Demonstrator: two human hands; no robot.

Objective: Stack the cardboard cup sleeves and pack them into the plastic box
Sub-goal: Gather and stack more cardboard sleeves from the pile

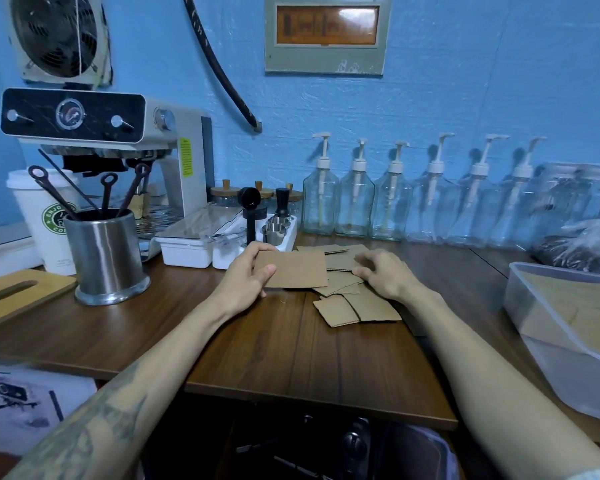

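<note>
On the dark wooden counter [291,341] lay a loose pile of flat brown cardboard sleeves [357,303]; the right hand [385,275] rested on it, fingers loosely bent, while the left hand [246,275] pinched one flat brown sleeve [293,270]. The translucent plastic box [551,327] sat well right. Behind stood a white tray [222,251] and clear pump bottles [355,199].

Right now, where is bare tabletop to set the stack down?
Bare wood lies in front of the loose sleeves, between both forearms to the near edge of the table, and between the steel utensil cup and the left hand. It is crowded behind the sleeves and by the plastic box.
</note>
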